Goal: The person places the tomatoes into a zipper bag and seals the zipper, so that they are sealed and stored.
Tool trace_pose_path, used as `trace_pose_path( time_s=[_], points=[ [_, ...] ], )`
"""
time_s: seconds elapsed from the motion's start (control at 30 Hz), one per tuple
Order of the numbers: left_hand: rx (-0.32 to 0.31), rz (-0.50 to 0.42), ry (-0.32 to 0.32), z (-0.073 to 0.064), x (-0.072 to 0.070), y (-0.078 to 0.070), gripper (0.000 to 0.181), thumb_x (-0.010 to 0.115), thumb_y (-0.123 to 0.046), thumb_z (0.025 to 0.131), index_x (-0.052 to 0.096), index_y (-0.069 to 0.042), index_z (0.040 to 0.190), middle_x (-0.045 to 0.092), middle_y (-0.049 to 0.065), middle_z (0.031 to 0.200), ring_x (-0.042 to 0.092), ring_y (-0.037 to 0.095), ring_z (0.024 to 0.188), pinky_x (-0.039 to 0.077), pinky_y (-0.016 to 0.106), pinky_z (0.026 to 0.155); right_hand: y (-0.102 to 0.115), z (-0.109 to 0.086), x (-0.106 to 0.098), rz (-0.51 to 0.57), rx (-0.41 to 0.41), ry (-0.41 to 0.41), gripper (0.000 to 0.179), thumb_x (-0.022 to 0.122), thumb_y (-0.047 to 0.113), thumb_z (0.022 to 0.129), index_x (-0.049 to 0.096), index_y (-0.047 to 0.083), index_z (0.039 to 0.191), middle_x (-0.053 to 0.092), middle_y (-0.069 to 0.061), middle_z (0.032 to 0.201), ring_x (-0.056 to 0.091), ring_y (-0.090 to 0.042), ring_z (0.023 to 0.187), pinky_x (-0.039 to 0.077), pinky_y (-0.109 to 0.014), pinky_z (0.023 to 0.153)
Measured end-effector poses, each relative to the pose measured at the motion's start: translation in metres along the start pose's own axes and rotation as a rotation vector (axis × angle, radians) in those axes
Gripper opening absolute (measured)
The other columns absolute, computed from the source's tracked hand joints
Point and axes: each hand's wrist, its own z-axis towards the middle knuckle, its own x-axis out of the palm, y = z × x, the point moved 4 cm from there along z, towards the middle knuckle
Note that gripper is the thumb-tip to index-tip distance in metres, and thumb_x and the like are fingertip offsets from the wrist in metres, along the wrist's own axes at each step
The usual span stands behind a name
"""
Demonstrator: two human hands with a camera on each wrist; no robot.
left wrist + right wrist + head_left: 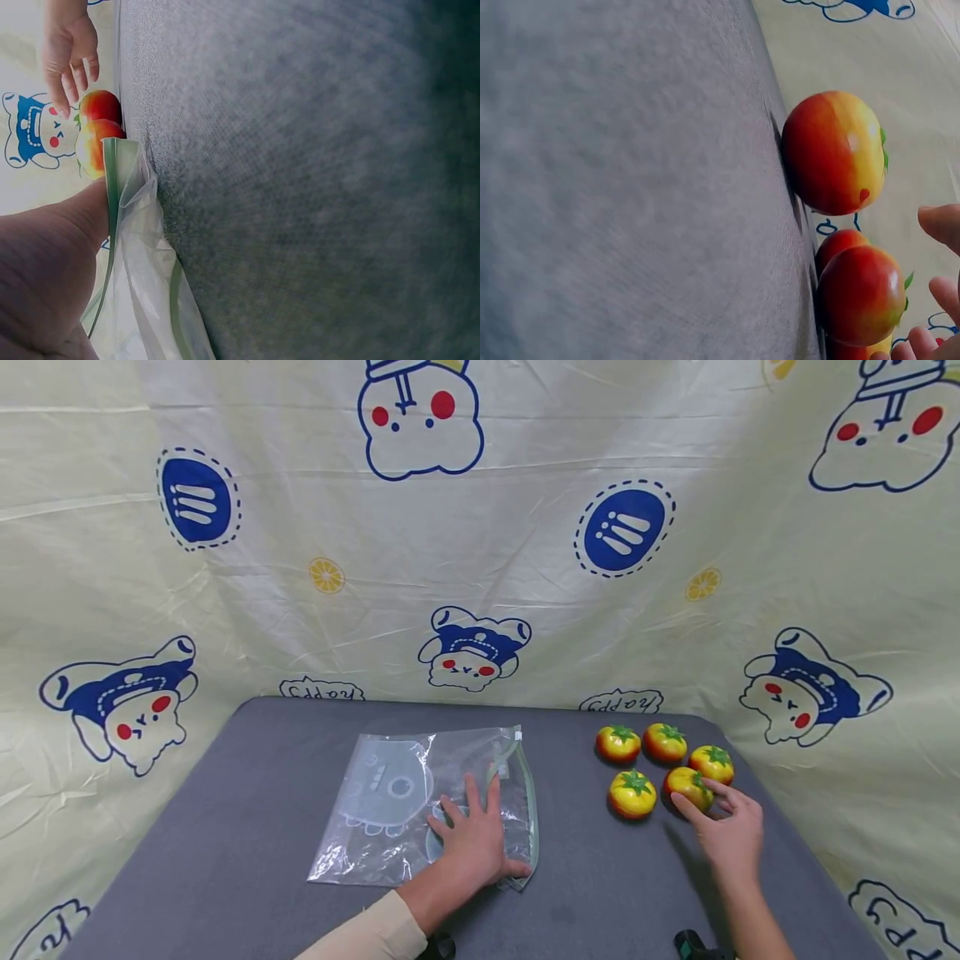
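My left hand (471,843) lies with spread fingers on a flat, clear plastic zipper bag (378,852). The thumb is by the bag's green-edged opening (112,195) on its right side. Several shiny red-and-yellow toy tomatoes (632,795) with green leaf tops sit together at the right. Over the front right tomato (686,787) is my right hand (731,831), its thumb and forefinger spread either side of it in the head view. In the right wrist view, a gap shows between the fingertips (937,221) and the nearest tomatoes (861,296).
A grey cloth-covered table (255,827) holds everything. Behind it and at its sides hangs a pale curtain (510,577) with cartoon prints. Dark wrist gear (692,945) shows by the right forearm at the lower edge of the head view.
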Motion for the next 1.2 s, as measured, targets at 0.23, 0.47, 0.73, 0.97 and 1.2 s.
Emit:
trace_pose_path(
  time_s=[0.23, 0.47, 0.73, 0.97, 1.2],
  points=[
    [0.003, 0.003, 0.0, 0.001, 0.001, 0.0, 0.145, 0.096, -0.064, 0.051, 0.014, -0.027, 0.164, 0.016, 0.019, 0.17, 0.025, 0.063, 0.146, 0.026, 0.08, 0.11, -0.011, 0.014, 0.002, 0.04, 0.138, 0.008, 0.081, 0.073, 0.053, 0.09, 0.047, 0.007, 0.151, 0.035, -0.026, 0.155, 0.04, -0.042, 0.137, 0.044, -0.051, 0.097],
    [0.002, 0.001, 0.018, 0.001, 0.0, -0.001, 0.142, 0.095, -0.065, 0.053, 0.015, -0.027, 0.164, 0.015, 0.018, 0.171, 0.024, 0.063, 0.147, 0.026, 0.079, 0.11, -0.019, 0.022, 0.005, 0.098, 0.226, 0.06, 0.091, 0.071, 0.059, 0.089, 0.038, 0.009, 0.158, 0.033, -0.023, 0.163, 0.038, -0.042, 0.142, 0.041, -0.055, 0.109],
    [0.007, -0.001, 0.004, 0.0, -0.001, -0.001, 0.143, 0.096, -0.064, 0.051, 0.017, -0.026, 0.163, 0.017, 0.02, 0.17, 0.026, 0.063, 0.146, 0.027, 0.08, 0.109, -0.023, 0.028, 0.007, 0.105, 0.25, 0.073, 0.093, 0.073, 0.059, 0.088, 0.037, 0.008, 0.157, 0.039, -0.023, 0.16, 0.041, -0.04, 0.139, 0.043, -0.029, 0.083],
    [0.01, -0.001, -0.007, 0.0, 0.0, -0.001, 0.143, 0.096, -0.064, 0.05, 0.017, -0.026, 0.163, 0.018, 0.019, 0.17, 0.027, 0.063, 0.146, 0.027, 0.08, 0.109, -0.022, 0.027, 0.009, 0.1, 0.253, 0.11, 0.097, 0.072, 0.061, 0.088, 0.034, 0.007, 0.159, 0.04, -0.023, 0.159, 0.042, -0.039, 0.137, 0.042, -0.026, 0.078],
    [0.01, -0.018, -0.003, 0.0, 0.0, -0.001, 0.144, 0.097, -0.063, 0.05, 0.017, -0.026, 0.163, 0.017, 0.019, 0.17, 0.026, 0.063, 0.146, 0.026, 0.081, 0.109, -0.022, 0.025, 0.009, 0.087, 0.265, 0.104, 0.095, 0.071, 0.061, 0.088, 0.038, 0.004, 0.157, 0.041, -0.025, 0.157, 0.042, -0.039, 0.131, 0.042, -0.027, 0.078]
  ],
)
